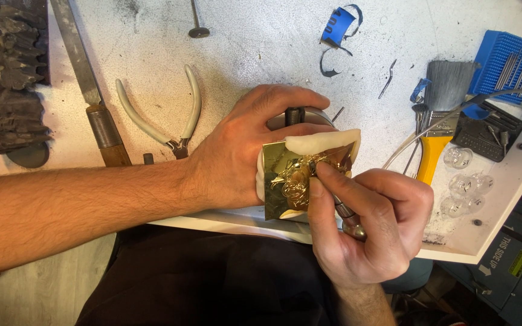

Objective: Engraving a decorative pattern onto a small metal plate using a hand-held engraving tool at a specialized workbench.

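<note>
Desk [261, 42]: white top, heavily speckled and smudged with dark grime, front edge thin and pale, right corner cut at an angle. Floor [43, 296]: pale grey boards, visible lower left below the desk edge. Grey cabinet [515, 265] at lower right, beside the desk corner. Lighting: bright, even, from above; soft shadows.

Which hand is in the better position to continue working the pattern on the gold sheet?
The right hand: it grips the metal tool with its tip on the gold sheet. The left hand lies over the round holder, steadying it.
</note>
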